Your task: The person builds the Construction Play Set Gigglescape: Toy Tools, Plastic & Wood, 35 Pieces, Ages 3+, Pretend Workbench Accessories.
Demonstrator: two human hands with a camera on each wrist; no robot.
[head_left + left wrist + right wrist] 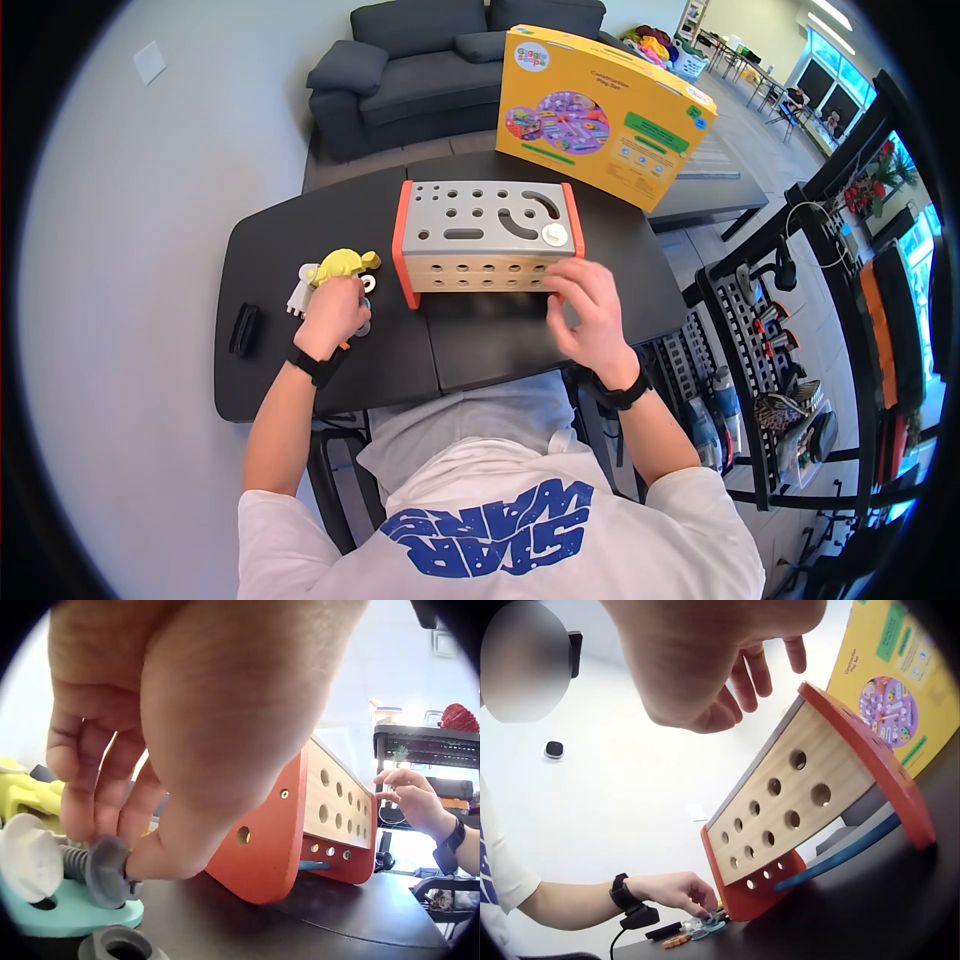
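Observation:
My left hand (335, 315) is down among loose toy parts on the left, its thumb and fingers pinching a grey bolt (109, 871). Beside that bolt are a white bolt (31, 859), a turquoise plate (71, 911) and a grey nut (124, 946). Yellow pieces (343, 264) lie just beyond the hand. A toy workbench (480, 270) with a grey top, wooden front and red ends stands at the centre, a white bolt head (554, 235) on its top. My right hand (592, 312), loosely bent and empty, hovers by its front right corner.
A black object (244, 330) lies at the left of the black table (400, 365). Behind the workbench stands a yellow box (605, 120), with a grey sofa (430, 80) farther back. A black shelf rack (745, 350) is at the right.

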